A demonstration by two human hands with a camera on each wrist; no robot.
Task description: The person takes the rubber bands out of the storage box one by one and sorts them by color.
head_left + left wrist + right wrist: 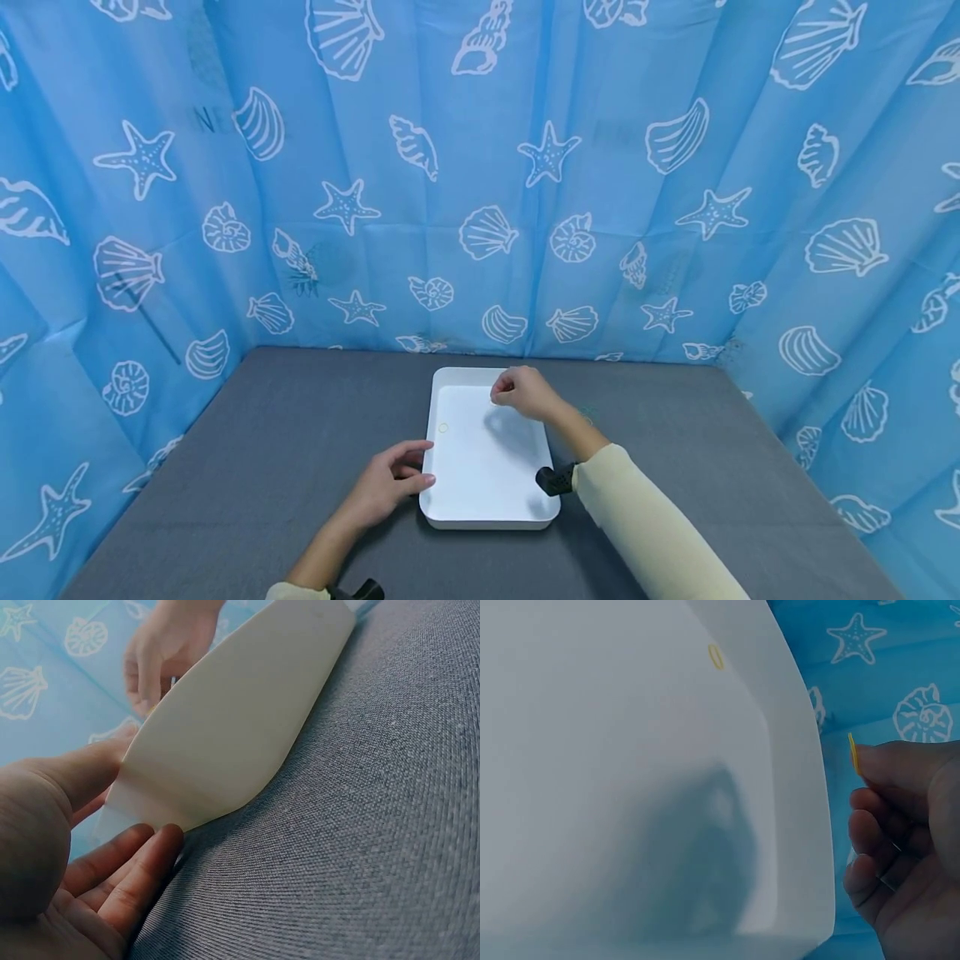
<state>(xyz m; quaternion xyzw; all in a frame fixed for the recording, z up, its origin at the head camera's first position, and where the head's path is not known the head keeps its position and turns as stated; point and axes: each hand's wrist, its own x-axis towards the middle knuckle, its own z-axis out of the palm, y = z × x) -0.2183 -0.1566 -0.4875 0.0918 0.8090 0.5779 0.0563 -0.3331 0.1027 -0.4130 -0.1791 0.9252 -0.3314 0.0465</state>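
Observation:
A shallow white tray (487,475) lies on the grey cloth. My left hand (390,487) holds its left side, the thumb at the rim and the fingertips against the outer wall (225,720) near the bottom edge. Above the far right part of the tray, my right hand (525,392) pinches a thin yellow rubber band (854,756) between thumb and forefinger, the other fingers curled. A second yellow rubber band (443,427) lies flat on the tray floor near the left wall; the right wrist view shows it as a narrow loop.
Grey cloth (262,467) covers the table around the tray. Blue curtains (450,183) printed with white shells and starfish hang behind and along both sides. The right hand's shadow falls on the tray floor.

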